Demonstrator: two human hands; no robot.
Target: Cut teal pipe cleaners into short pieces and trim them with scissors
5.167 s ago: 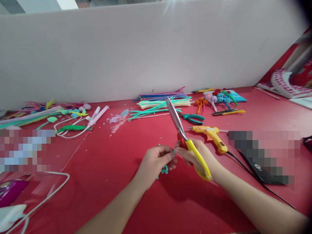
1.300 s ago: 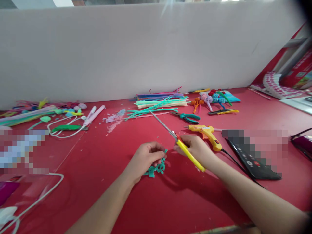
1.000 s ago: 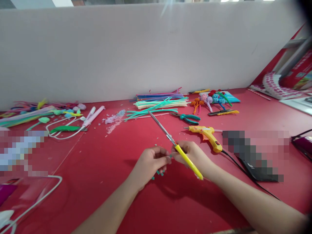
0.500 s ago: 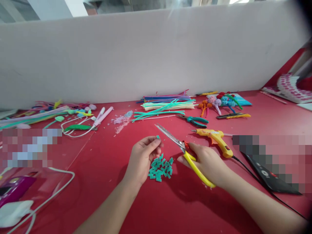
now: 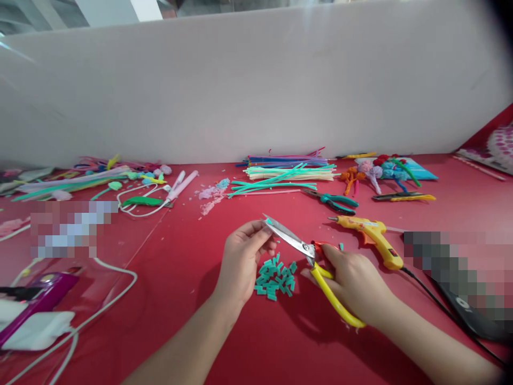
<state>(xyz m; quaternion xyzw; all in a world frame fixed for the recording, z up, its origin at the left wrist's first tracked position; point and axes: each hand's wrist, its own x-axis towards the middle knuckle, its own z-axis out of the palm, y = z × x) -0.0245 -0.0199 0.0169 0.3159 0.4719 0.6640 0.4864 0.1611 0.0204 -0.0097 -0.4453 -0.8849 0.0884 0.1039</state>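
My right hand [image 5: 352, 280] grips the yellow-and-red handles of a pair of scissors [image 5: 298, 247]. The blades point up and left and their tips reach a tiny teal piece pinched in the fingertips of my left hand [image 5: 244, 256]. That hand is raised just above the red table [image 5: 256, 342]. Between the two hands lies a small pile of several short teal cut pieces [image 5: 274, 276]. One more teal bit [image 5: 341, 246] lies by my right hand.
A yellow glue gun [image 5: 372, 235] with a black cable lies right of the scissors, teal-handled pliers [image 5: 336, 201] behind it. Bundles of coloured pipe cleaners [image 5: 284, 171] and small pipe-cleaner flowers [image 5: 377, 171] line the white back wall. White cables and a purple device [image 5: 36, 299] sit at left.
The scissor tips have swung left to meet the teal piece in my left fingertips. The view has shifted slightly left, and both hands sit a little lower and farther right.
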